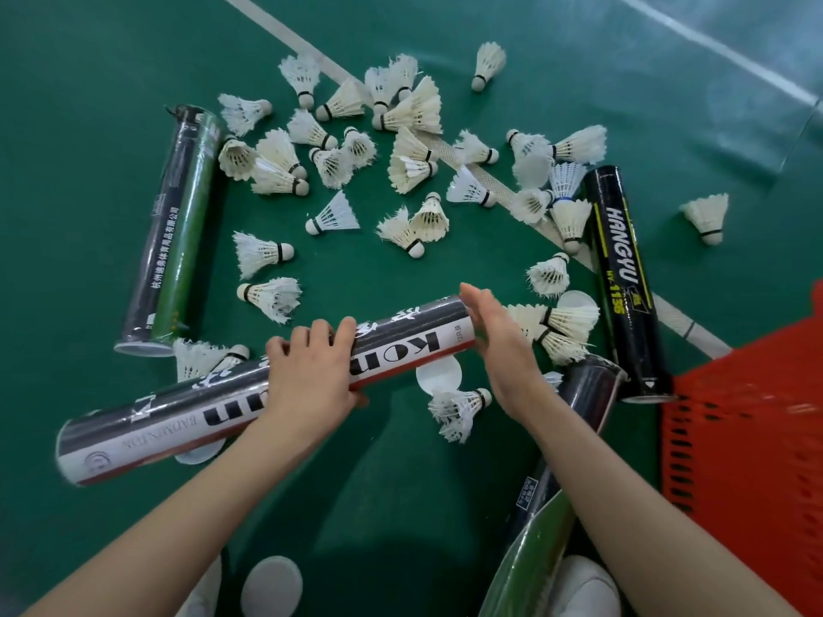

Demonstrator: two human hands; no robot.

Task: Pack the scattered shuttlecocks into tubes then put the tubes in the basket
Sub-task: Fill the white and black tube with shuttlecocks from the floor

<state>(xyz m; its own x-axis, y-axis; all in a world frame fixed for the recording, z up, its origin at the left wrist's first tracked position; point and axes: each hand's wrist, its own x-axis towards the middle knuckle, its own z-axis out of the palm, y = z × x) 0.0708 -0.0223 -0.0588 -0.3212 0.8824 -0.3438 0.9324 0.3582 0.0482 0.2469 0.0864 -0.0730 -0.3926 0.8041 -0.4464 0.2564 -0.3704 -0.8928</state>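
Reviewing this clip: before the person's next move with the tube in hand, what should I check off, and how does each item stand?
1. Left hand grips the black-and-white tube round its middle: ok.
2. Right hand flat, fingers straight, against the tube's right end: ok.
3. That end capped: cannot tell, the hand hides it.
4. Shuttlecocks all packed: not ok, many lie on the floor.
5. Orange basket close by on the right: ok.

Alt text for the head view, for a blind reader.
A left hand grips a black-and-white cardboard tube while the flat right hand rests against its end. White feather shuttlecocks litter the green court floor, with an orange plastic basket at right.
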